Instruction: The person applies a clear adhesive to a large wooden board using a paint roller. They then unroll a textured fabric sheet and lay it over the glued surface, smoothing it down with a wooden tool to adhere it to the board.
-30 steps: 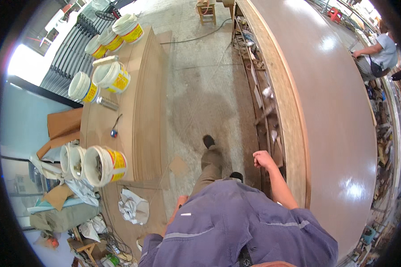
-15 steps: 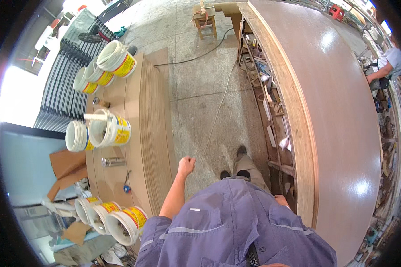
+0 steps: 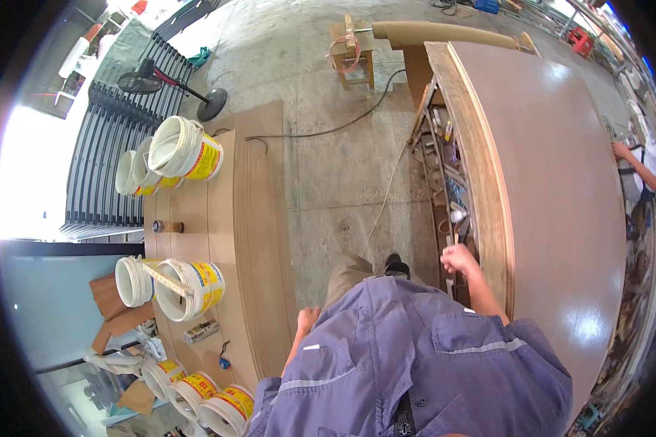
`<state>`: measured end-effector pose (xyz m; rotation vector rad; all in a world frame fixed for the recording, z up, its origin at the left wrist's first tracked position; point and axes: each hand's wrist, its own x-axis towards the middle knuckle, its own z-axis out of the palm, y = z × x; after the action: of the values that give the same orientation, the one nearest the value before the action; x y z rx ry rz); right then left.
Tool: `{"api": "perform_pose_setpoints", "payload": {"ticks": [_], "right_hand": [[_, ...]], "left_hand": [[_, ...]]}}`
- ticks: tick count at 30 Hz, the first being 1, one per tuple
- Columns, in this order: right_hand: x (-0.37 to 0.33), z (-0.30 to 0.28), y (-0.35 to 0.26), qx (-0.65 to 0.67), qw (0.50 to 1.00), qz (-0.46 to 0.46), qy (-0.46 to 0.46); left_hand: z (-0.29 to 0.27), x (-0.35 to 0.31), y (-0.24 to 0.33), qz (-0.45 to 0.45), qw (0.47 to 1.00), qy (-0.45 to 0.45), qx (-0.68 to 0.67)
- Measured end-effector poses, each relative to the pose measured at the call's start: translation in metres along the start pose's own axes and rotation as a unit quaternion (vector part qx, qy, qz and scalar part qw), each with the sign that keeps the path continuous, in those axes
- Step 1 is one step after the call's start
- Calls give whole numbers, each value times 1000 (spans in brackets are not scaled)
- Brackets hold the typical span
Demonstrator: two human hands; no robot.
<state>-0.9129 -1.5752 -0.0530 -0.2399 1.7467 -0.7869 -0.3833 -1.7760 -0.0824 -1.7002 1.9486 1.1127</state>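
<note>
My left hand (image 3: 308, 319) hangs low at my side, curled into a loose fist with nothing showing in it. It is nearest to the tall stack of brown boards (image 3: 249, 255) on the left, without touching it. My right hand (image 3: 457, 259) is swung forward, its fingers curled in and nothing plainly held. It hangs beside the long workbench (image 3: 493, 240), over the cluttered shelf (image 3: 448, 182) under the bench top. A large smooth brown panel (image 3: 554, 189) covers that bench.
White buckets (image 3: 205, 285), a metal can (image 3: 201, 331) and a blue tape measure (image 3: 224, 360) stand on the boards. Ahead are a floor fan (image 3: 211, 104), a black cable (image 3: 328, 134) across the concrete and a wooden stool (image 3: 355, 65). Another person (image 3: 652, 171) works beyond the bench.
I have stepped forward along the aisle, so the buckets and bench sit lower in view. My left hand has swung back and my right hand forward. The floor fan shows more fully.
</note>
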Motion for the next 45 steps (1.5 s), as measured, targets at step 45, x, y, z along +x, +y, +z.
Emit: {"api": "perform_pose_setpoints", "payload": {"ticks": [45], "right_hand": [[389, -127, -506, 304, 870, 301, 244]], "left_hand": [[-187, 884, 1108, 120, 933, -334, -51]]}}
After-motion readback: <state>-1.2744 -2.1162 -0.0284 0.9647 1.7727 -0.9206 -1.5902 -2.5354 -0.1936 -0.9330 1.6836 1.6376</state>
